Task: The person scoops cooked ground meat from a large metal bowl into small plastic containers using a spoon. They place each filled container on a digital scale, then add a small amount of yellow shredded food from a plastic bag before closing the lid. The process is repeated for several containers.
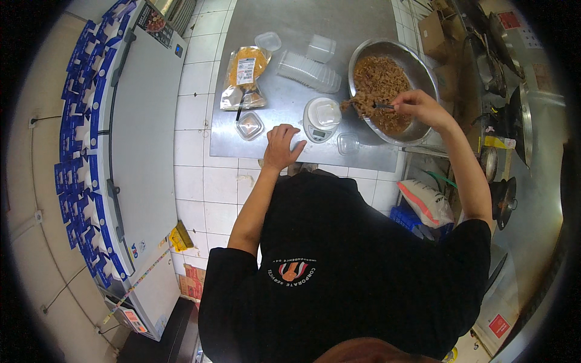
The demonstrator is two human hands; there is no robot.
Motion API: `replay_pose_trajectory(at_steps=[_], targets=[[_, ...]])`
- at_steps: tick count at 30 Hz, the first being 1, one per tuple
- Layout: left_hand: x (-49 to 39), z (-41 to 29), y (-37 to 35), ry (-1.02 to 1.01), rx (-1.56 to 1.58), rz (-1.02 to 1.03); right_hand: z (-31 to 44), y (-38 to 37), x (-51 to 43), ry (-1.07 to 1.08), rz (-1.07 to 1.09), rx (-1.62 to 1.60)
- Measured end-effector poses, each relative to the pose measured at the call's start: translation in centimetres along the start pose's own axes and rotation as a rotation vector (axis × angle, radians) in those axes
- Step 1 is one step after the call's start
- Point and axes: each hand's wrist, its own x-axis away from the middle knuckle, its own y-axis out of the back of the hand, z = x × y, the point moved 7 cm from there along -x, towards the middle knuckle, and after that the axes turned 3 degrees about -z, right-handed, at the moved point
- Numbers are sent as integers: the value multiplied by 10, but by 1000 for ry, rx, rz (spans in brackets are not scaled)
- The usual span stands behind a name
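My right hand grips a dark-handled utensil loaded with shredded brown food, over the near-left rim of a large steel bowl. More of that shredded food fills the bowl. My left hand rests at the front of the steel table, holding nothing, thumb and fingers apart. Between the hands stands a white digital kitchen scale, with a clear plastic container on its pan. A clear lid lies right of the scale. Left of it sits a small lidded container with some food inside.
Nested clear containers lie behind the scale, near another tub and a lid. An open bag of orange-yellow crumbs stands left on the table. A chest freezer flanks the left; woks line the right.
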Motion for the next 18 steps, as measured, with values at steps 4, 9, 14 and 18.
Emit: replay_pose_trajectory(at_steps=[4, 9, 14, 18], targets=[[0, -1, 1, -7, 21, -17, -5, -19, -30, -57, 37, 164], [-1, -2, 4, 5, 36, -18, 21, -59, -66, 114, -31, 708], [-1, 0, 3, 6, 41, -8, 38, -132, -83, 416, -184, 1296], [-1, 1, 4, 16, 53, -6, 53, -159, -52, 527, -167, 1370]])
